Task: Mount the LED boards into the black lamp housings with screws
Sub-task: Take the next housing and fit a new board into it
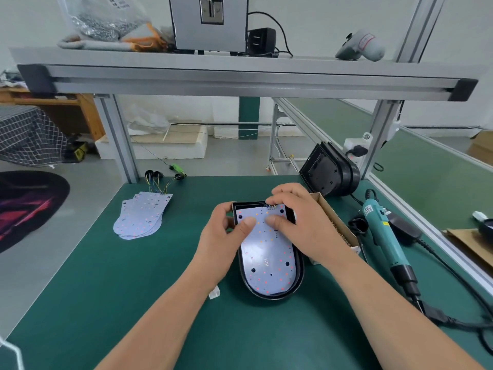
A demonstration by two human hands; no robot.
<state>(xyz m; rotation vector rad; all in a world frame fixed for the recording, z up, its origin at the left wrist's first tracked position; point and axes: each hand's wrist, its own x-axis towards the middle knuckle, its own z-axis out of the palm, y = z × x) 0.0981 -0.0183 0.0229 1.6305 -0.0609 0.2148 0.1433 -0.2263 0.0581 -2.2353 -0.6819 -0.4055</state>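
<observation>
1. One LED board (269,252) lay inside the black lamp housing (269,297) at the middle of the green table (133,289), its rounded end toward us. We saw no screws in its holes, so we judged it seated, or nearly so, but not fastened.
2. Several more boards (141,217) sat in a fanned stack to the left with wires trailing. A second housing (328,172) leaned on its edge at the back right, so most of the job looked to be ahead.
3. The teal electric screwdriver (384,236) lay on the table to the right, in neither hand. The cardboard screw box (333,214) stood just beside the housing.
4. Our left hand (226,236) curled its fingers round the housing's left rim, with the thumb flat on the board.
5. Our right hand (301,220) bent its fingers over the board's far end by the wire terminals, the thumb pressing the board's face. It appeared to pinch that end, though we could not tell whether the fingertips reached under it.
</observation>
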